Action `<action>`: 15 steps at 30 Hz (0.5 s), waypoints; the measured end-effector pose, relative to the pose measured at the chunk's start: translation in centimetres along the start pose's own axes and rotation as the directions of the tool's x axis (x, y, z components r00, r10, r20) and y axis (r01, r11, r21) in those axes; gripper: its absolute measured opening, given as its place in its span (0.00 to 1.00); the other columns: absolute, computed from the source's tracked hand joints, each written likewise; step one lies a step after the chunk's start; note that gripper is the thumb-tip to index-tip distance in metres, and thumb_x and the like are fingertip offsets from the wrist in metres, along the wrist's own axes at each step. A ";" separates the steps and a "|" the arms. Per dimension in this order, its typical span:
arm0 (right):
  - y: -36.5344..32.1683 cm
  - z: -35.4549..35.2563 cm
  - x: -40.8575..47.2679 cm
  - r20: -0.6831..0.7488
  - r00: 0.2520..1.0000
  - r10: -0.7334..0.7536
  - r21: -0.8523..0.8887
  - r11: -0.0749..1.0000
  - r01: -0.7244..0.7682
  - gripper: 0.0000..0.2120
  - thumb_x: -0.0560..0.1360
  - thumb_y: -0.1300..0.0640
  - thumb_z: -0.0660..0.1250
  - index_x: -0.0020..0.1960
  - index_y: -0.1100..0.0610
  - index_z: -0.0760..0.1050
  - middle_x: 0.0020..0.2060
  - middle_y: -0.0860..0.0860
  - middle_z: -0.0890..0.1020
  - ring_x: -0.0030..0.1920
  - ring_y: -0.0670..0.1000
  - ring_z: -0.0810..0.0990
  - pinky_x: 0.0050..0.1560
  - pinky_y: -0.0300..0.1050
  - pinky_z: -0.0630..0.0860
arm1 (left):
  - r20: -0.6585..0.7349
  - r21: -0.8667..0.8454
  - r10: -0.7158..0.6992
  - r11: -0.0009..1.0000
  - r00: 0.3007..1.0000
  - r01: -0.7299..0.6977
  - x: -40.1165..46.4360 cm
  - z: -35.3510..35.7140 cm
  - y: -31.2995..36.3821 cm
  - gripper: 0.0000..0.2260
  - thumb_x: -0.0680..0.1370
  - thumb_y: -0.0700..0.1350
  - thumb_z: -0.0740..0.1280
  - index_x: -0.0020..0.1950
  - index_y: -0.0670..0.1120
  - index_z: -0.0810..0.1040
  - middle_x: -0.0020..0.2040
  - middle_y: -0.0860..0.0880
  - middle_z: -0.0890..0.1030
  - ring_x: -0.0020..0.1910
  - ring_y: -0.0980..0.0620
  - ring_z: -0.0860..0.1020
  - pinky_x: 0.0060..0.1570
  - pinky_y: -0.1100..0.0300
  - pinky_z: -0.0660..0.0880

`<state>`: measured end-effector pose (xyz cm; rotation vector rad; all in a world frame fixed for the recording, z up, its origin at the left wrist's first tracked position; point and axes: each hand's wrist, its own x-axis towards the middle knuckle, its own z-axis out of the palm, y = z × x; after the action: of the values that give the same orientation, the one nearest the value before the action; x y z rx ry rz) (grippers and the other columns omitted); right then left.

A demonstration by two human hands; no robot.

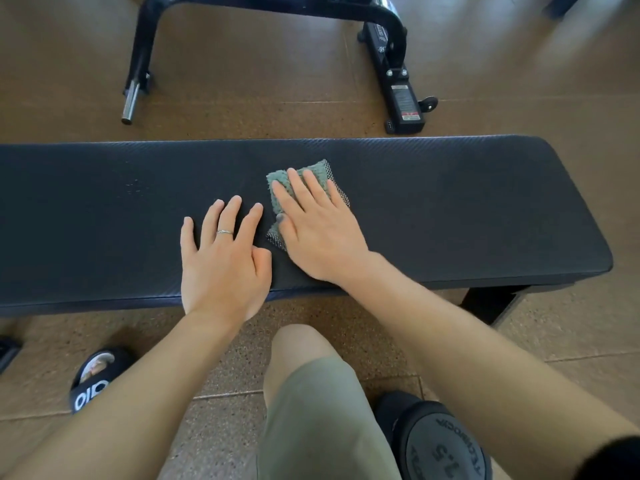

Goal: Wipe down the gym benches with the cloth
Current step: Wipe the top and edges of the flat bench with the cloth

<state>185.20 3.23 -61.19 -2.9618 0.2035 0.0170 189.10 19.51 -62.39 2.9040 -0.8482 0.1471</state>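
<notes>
A long black padded gym bench [467, 209] runs across the head view from the left edge to the right. On its middle lies a small folded green cloth [281, 192] with a grey mesh backing. My right hand [317, 230] lies flat on the cloth with straight fingers and presses it onto the pad. My left hand [223, 261] rests flat on the bare pad just left of the cloth, fingers spread, a ring on one finger. Most of the cloth is hidden under my right hand.
Behind the bench stands the black steel frame [391, 39] of another piece of gym gear on the brown floor. A black dumbbell head [436, 448] lies at the bottom right by my knee [304, 362]. My foot in a black slide sandal [95, 375] is at the bottom left.
</notes>
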 end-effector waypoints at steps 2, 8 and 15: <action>2.9 -0.7 -0.8 0.013 0.997 -0.070 -0.049 0.996 0.070 0.27 0.84 0.48 0.46 0.83 0.50 0.54 0.82 0.52 0.55 0.82 0.54 0.52 0.81 0.56 0.51 | 0.001 -0.002 0.003 1.000 1.000 -0.003 0.0 0.0 0.0 0.28 0.81 0.51 0.49 0.81 0.51 0.66 0.81 0.45 0.66 0.82 0.43 0.60 0.80 0.36 0.52; 15.6 -3.2 -3.9 0.007 0.864 0.503 -0.012 0.864 -0.503 0.27 0.85 0.48 0.43 0.84 0.49 0.49 0.83 0.52 0.49 0.83 0.54 0.46 0.81 0.55 0.44 | -0.012 -0.012 -0.001 1.000 1.000 0.001 0.0 0.1 0.2 0.28 0.81 0.53 0.47 0.80 0.52 0.67 0.81 0.45 0.67 0.81 0.42 0.61 0.80 0.35 0.54; -0.8 0.5 -1.2 -0.044 0.998 0.047 -0.012 0.999 -0.048 0.29 0.83 0.47 0.43 0.83 0.53 0.55 0.82 0.55 0.56 0.82 0.58 0.52 0.80 0.59 0.49 | 0.001 0.000 0.004 1.000 1.000 -0.004 0.1 0.0 0.2 0.28 0.81 0.53 0.46 0.81 0.51 0.66 0.81 0.45 0.66 0.82 0.42 0.60 0.80 0.35 0.53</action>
<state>184.09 4.27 -61.51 -2.9713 0.2803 -0.0409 189.09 19.31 -62.40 2.9026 -0.8546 0.1452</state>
